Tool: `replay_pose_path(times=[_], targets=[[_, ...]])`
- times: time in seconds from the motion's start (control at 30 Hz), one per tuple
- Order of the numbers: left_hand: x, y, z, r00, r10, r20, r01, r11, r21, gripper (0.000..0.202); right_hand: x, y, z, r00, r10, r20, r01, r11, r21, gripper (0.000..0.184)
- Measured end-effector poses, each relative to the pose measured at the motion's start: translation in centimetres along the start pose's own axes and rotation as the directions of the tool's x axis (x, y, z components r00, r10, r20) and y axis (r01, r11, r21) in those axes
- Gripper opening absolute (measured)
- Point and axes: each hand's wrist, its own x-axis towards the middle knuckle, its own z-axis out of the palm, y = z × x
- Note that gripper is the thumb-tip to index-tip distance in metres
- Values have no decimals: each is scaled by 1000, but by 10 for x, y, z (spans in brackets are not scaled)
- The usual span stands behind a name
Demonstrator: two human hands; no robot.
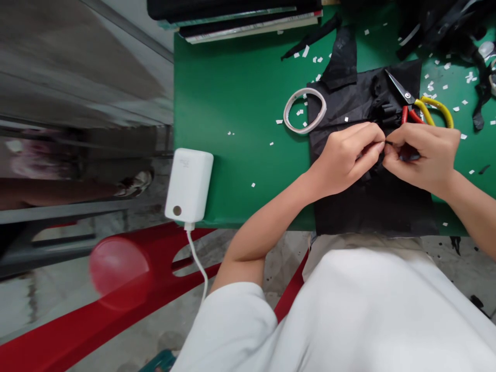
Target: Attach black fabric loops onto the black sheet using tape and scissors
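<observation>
Wears a white shirt [341, 310], nearest of all, close against the near side of a green table [240, 103]. Has a black sheet [372, 212] spread there, running lengthwise from near to far, partly covered across its middle. Over that middle, holds left hand [351, 155] and right hand [426, 155] fingertip to fingertip, pinching a thin dark strip [389, 142] from both sides. Shows only a sliver of that strip, lying roughly left to right; hides the rest behind fingers, so cannot tell its full length or where its ends point. Has a white power bank [189, 186] well to the left, long axis near to far, leaning slightly right at the far end, with a cable [197, 261] lost behind the sleeve. Farther off, has a tape roll [287, 111] lying flat across the sheet's left edge, and, just beyond the right hand, scissors [407, 97] with blades pointing far and left, handles toward near right and partly covered by that hand. Left of these, has crumpled black strips [385, 111] too tangled to count. Farthest, cuts off books [251, 28] at left and a dark heap [442, 31] at right, hard to make out.
</observation>
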Motion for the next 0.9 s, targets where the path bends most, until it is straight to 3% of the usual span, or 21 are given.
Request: replay_pose_path(times=[0.13, 0.43, 0.77, 0.9], targets=[[0, -1, 1, 1000, 11, 3, -11, 1000, -5, 17, 0, -2, 2, 998, 32, -44, -32, 999, 9, 20], [1, 0, 1, 1000, -5, -2, 5, 998, -70, 17, 1, -5, -2, 986, 167, 22, -168, 984, 52, 19], [3, 2, -5, 997, -81, 20, 82, 991, -105, 17, 3, -7, -3, 948, 310, 65, -317, 922, 223, 20], [6, 2, -13, 991, -134, 5, 134, 989, -69, 17, 3, -3, -2, 933, 359, 27, -351, 891, 289, 18]])
